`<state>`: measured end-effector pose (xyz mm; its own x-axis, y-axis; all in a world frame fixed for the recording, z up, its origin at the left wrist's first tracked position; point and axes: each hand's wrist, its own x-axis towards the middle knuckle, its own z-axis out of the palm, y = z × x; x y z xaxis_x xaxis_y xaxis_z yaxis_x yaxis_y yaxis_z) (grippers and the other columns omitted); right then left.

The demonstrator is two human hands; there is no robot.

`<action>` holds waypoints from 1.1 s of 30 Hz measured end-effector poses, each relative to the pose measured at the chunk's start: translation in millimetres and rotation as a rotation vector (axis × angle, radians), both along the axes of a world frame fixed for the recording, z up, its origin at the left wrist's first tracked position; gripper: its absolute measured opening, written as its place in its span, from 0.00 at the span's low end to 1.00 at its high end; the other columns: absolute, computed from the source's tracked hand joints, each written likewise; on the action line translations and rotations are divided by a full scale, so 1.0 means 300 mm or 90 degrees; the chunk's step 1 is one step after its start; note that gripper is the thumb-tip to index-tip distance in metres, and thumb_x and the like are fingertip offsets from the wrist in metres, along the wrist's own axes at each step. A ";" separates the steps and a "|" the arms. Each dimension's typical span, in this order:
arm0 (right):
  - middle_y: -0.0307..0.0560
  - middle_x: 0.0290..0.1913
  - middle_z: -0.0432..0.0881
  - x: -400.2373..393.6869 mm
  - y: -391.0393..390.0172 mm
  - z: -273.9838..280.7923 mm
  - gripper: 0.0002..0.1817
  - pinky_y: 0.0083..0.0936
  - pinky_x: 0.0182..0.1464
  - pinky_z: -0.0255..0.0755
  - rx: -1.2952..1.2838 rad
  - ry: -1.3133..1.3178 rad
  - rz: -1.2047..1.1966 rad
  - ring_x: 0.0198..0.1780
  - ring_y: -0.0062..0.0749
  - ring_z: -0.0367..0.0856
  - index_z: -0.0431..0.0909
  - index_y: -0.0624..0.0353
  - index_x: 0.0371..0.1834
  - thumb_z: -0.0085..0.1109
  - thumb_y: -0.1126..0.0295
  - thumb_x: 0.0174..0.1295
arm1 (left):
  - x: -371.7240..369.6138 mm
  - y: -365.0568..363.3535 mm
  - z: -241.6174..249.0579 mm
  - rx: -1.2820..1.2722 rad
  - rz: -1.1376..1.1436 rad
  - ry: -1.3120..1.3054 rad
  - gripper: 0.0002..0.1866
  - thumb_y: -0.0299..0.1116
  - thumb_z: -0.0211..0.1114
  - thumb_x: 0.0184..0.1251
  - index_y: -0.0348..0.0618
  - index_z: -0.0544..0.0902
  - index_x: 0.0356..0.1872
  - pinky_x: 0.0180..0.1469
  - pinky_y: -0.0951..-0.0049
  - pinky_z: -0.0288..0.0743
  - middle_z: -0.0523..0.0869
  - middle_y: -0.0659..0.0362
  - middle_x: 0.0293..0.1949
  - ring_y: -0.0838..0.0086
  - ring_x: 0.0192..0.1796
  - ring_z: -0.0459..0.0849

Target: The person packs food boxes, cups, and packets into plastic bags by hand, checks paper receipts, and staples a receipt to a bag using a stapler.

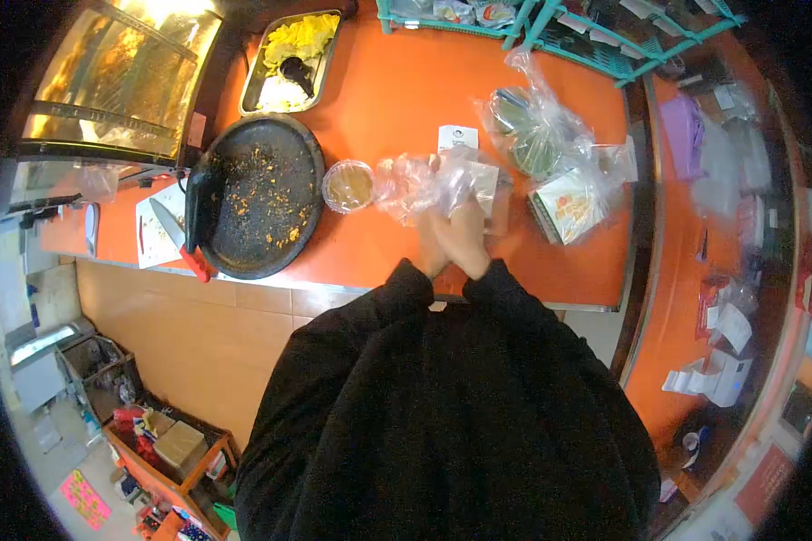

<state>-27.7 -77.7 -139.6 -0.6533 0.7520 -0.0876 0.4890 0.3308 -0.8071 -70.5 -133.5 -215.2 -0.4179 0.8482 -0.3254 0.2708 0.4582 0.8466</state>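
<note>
My left hand (432, 245) and my right hand (465, 236) are pressed close together at the near side of the orange counter. Both are closed at a crumpled clear plastic bag (453, 184), whose film spreads beyond my fingers. My right hand partly covers the left, so the left fingertips are hidden. Left of the bag stands a round clear tub (348, 187) with brownish contents. More crinkled plastic with something pinkish (402, 187) lies between tub and hands. A white printed card (458, 138) lies just behind the bag.
A dark round tray (260, 194) with crumbs is at left, beside a red-handled knife (179, 236) on a white board (158, 252). Behind it is a metal tray (320, 88) of yellow and white food. Bagged green-tinted items (534, 140) and a notebook (573, 212) are at right.
</note>
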 end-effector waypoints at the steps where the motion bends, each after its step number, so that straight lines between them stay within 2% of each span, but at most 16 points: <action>1: 0.62 0.49 0.70 0.020 -0.009 0.073 0.30 0.38 0.54 0.61 0.003 0.001 -0.003 0.53 0.56 0.67 0.61 0.69 0.53 0.58 0.68 0.45 | 0.017 0.006 -0.012 0.074 0.027 -0.012 0.19 0.39 0.60 0.54 0.38 0.73 0.44 0.55 0.61 0.60 0.74 0.53 0.45 0.63 0.52 0.68; 3: 0.64 0.49 0.69 0.088 0.012 0.163 0.29 0.37 0.56 0.61 0.062 0.038 0.210 0.53 0.54 0.67 0.64 0.70 0.51 0.58 0.65 0.47 | 0.024 0.014 -0.011 0.178 0.055 -0.048 0.18 0.38 0.59 0.53 0.38 0.73 0.43 0.53 0.62 0.60 0.74 0.53 0.43 0.63 0.50 0.69; 5: 0.55 0.51 0.71 0.179 0.128 0.195 0.30 0.35 0.57 0.59 0.051 0.067 0.486 0.55 0.45 0.68 0.63 0.69 0.54 0.58 0.63 0.49 | 0.013 0.017 -0.003 0.235 0.061 -0.081 0.17 0.36 0.59 0.52 0.38 0.73 0.42 0.51 0.62 0.61 0.74 0.53 0.42 0.62 0.49 0.69; 7: 0.49 0.52 0.71 0.221 0.315 0.297 0.29 0.32 0.58 0.59 -0.494 -0.049 0.493 0.55 0.36 0.68 0.65 0.65 0.54 0.58 0.60 0.51 | -0.009 0.023 0.016 0.271 0.067 -0.091 0.16 0.35 0.59 0.51 0.38 0.74 0.41 0.49 0.62 0.62 0.74 0.52 0.41 0.62 0.47 0.70; 9: 0.46 0.52 0.72 0.135 0.412 0.240 0.25 0.28 0.57 0.60 -0.287 0.110 0.285 0.54 0.31 0.68 0.68 0.61 0.53 0.56 0.60 0.53 | -0.035 0.026 0.049 0.301 0.069 -0.082 0.16 0.33 0.59 0.50 0.38 0.74 0.40 0.48 0.63 0.63 0.74 0.52 0.39 0.61 0.45 0.71; 11: 0.46 0.48 0.75 0.001 0.423 0.103 0.20 0.25 0.54 0.62 -0.086 0.156 0.334 0.51 0.30 0.71 0.71 0.59 0.50 0.54 0.63 0.54 | -0.066 0.033 0.085 0.341 0.070 -0.041 0.15 0.32 0.59 0.50 0.38 0.74 0.40 0.46 0.63 0.64 0.74 0.52 0.38 0.61 0.44 0.71; 15: 0.46 0.43 0.76 -0.094 0.448 -0.041 0.16 0.25 0.48 0.66 -0.096 0.098 0.442 0.46 0.29 0.73 0.73 0.61 0.46 0.52 0.66 0.55 | -0.195 0.071 0.214 0.474 0.028 0.305 0.14 0.29 0.59 0.48 0.39 0.74 0.38 0.42 0.64 0.66 0.75 0.51 0.35 0.60 0.41 0.73; 17: 0.53 0.45 0.74 0.000 0.377 0.079 0.17 0.27 0.52 0.63 -0.054 -0.040 0.199 0.49 0.41 0.71 0.71 0.60 0.47 0.51 0.73 0.51 | -0.264 0.082 0.335 0.397 -0.005 0.628 0.13 0.27 0.58 0.45 0.38 0.75 0.35 0.37 0.65 0.67 0.74 0.49 0.33 0.59 0.37 0.73; 18: 0.54 0.45 0.73 0.047 0.307 0.040 0.16 0.28 0.51 0.63 0.058 0.096 0.076 0.47 0.43 0.71 0.71 0.61 0.46 0.50 0.74 0.51 | -0.254 0.088 0.336 0.401 -0.008 0.628 0.13 0.27 0.58 0.45 0.38 0.75 0.35 0.37 0.65 0.67 0.74 0.49 0.33 0.59 0.37 0.73; 19: 0.56 0.45 0.72 0.102 0.214 -0.039 0.16 0.28 0.50 0.63 0.169 0.229 -0.048 0.46 0.45 0.71 0.71 0.62 0.45 0.50 0.74 0.51 | -0.224 0.098 0.333 0.394 0.039 0.479 0.11 0.25 0.58 0.42 0.38 0.76 0.32 0.35 0.65 0.67 0.74 0.50 0.31 0.59 0.35 0.74; 20: 0.55 0.44 0.73 0.168 0.082 -0.131 0.15 0.28 0.50 0.63 0.055 0.237 -0.120 0.45 0.43 0.71 0.71 0.63 0.44 0.50 0.73 0.53 | -0.192 0.103 0.327 0.381 0.086 0.329 0.10 0.24 0.57 0.40 0.37 0.76 0.30 0.33 0.65 0.67 0.74 0.50 0.29 0.58 0.33 0.74; 25: 0.46 0.40 0.75 0.201 -0.015 0.122 0.14 0.28 0.50 0.63 -0.207 0.348 -0.285 0.44 0.30 0.71 0.71 0.64 0.44 0.51 0.69 0.57 | -0.136 0.047 0.223 0.442 0.037 0.142 0.09 0.26 0.60 0.39 0.39 0.77 0.27 0.28 0.65 0.68 0.75 0.54 0.24 0.59 0.28 0.75; 26: 0.44 0.38 0.76 0.216 0.076 0.121 0.14 0.25 0.47 0.64 -0.157 0.305 -0.204 0.41 0.26 0.71 0.71 0.64 0.45 0.50 0.68 0.58 | -0.125 0.030 0.239 0.416 0.006 -0.041 0.10 0.28 0.61 0.39 0.40 0.77 0.28 0.28 0.66 0.69 0.76 0.54 0.25 0.60 0.29 0.76; 28: 0.41 0.32 0.76 0.172 0.231 0.149 0.13 0.17 0.34 0.69 0.048 0.256 -0.040 0.31 0.18 0.73 0.73 0.63 0.45 0.49 0.67 0.60 | -0.133 0.021 0.291 0.517 -0.206 0.238 0.11 0.31 0.62 0.38 0.42 0.77 0.27 0.32 0.67 0.71 0.78 0.56 0.28 0.64 0.31 0.77; 30: 0.41 0.32 0.76 0.027 0.287 0.081 0.14 0.17 0.35 0.68 0.097 0.208 0.245 0.33 0.18 0.73 0.73 0.63 0.43 0.50 0.65 0.60 | -0.123 0.016 0.351 0.617 -0.368 0.358 0.11 0.32 0.61 0.38 0.43 0.77 0.27 0.37 0.68 0.72 0.78 0.56 0.30 0.64 0.34 0.78; 33: 0.42 0.37 0.75 -0.033 0.321 -0.103 0.17 0.18 0.35 0.68 -0.234 -0.030 0.459 0.35 0.22 0.73 0.73 0.62 0.44 0.50 0.61 0.59 | -0.109 0.036 0.360 0.642 -0.496 0.427 0.10 0.32 0.58 0.33 0.43 0.75 0.23 0.36 0.67 0.71 0.75 0.58 0.27 0.66 0.34 0.76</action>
